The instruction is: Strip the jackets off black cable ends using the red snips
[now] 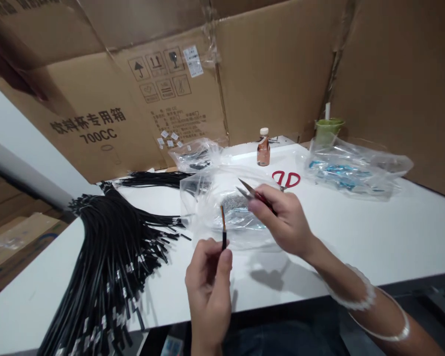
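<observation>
Between thumb and forefinger, my left hand (pixel 210 287) pinches a black cable (pixel 224 240) that stands upright, its thin orange and dark inner wires bared at the tip. My right hand (pixel 282 217) is closed around small pointed snips (pixel 250 192) with a dark red handle. The two blades are parted and point up and left, to the right of the wire tip and apart from it. Behind the cable lies a clear plastic bag (pixel 241 202) with small grey contents that I cannot make out. At the left a large bundle of black cables (pixel 107 237) hangs over the table's front edge.
Red-handled scissors (pixel 286 179) lie past my right hand, near a small bottle (pixel 263 148). Another clear bag (pixel 356 173) holds blue items, with a green cup (pixel 328 131) behind it. Tall cardboard (pixel 274 74) walls in the back of the white table (pixel 393 237).
</observation>
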Action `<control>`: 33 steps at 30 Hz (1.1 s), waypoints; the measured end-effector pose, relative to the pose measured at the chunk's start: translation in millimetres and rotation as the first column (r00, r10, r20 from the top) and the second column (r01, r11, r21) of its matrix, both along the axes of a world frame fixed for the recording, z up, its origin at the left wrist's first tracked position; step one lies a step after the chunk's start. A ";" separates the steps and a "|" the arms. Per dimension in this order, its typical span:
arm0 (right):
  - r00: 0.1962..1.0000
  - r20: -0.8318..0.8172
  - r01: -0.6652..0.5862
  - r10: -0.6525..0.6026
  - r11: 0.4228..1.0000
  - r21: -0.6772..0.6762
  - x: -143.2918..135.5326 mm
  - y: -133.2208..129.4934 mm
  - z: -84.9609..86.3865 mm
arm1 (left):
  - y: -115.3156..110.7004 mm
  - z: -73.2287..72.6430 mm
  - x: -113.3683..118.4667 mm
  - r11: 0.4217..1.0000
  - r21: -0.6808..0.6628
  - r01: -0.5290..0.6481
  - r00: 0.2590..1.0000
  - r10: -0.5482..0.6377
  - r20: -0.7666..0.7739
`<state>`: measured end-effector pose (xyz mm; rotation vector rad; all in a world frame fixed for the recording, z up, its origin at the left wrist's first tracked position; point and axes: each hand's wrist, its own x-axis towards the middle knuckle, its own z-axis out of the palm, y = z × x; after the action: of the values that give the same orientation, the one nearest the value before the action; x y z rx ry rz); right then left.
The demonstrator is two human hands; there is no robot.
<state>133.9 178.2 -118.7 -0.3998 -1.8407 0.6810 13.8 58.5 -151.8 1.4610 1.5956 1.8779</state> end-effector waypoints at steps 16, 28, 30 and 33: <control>0.876 0.212 0.183 -0.433 0.705 0.685 30.9 -46.9 9.7 | -2.8 -15.7 11.2 0.917 0.383 -0.110 0.994 0.101 0.043; 0.919 0.249 0.093 -0.307 0.781 0.618 27.1 -43.6 11.7 | -7.9 -11.4 11.0 0.939 0.295 -0.176 0.980 0.138 0.146; 0.920 0.264 0.079 -0.291 0.796 0.601 26.6 -43.4 11.8 | -8.7 -13.7 9.6 0.939 0.293 -0.182 0.978 0.143 0.149; 0.915 0.288 0.064 -0.283 0.806 0.588 26.0 -43.6 12.0 | -10.3 -16.7 6.9 0.933 0.304 -0.190 0.978 0.150 0.148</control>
<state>159.9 134.6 -106.8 -0.3016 -2.2152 -0.1096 20.8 48.1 -168.5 1.3255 1.4552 2.3666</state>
